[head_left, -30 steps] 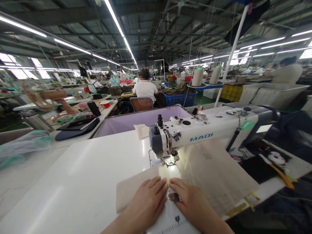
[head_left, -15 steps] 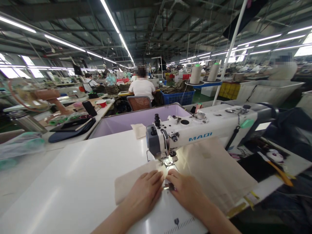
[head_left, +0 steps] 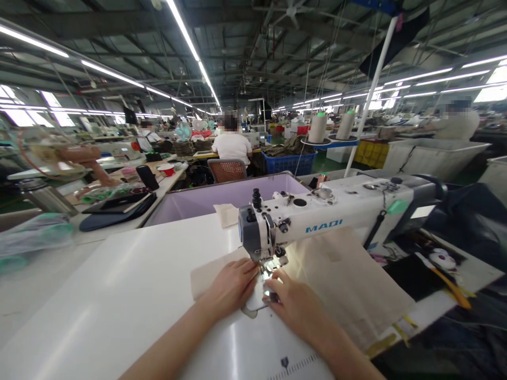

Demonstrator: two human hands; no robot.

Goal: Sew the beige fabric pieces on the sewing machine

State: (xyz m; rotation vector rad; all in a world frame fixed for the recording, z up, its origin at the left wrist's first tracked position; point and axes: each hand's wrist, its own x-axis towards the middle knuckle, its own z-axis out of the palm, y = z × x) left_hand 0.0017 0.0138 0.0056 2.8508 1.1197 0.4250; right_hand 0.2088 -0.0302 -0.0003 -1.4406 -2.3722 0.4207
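Note:
A white sewing machine (head_left: 325, 224) stands on the worktable, its lit needle area just beyond my hands. My left hand (head_left: 232, 282) lies with outstretched fingers on a beige fabric piece (head_left: 204, 277), left of the presser foot (head_left: 272, 264). Close in front of the foot, my right hand (head_left: 293, 301) has its thumb and fingers bent together beside a small metal guide (head_left: 271, 296); what lies between them is hidden. A larger beige fabric panel (head_left: 340, 279) spreads under the machine arm, to the right of the needle.
A small beige scrap (head_left: 226, 215) lies behind the machine head. Beyond the white table (head_left: 130, 285) is a lilac-lined bin (head_left: 222, 191). Thread cones (head_left: 317, 128) stand at the back right. A side table at left holds a phone (head_left: 147, 177) and a flask (head_left: 47, 198). Another person (head_left: 232, 143) sits ahead.
My left hand and the left fabric piece have moved forward, away from me, baring the metal plate in front of the needle. My right hand has shifted only slightly.

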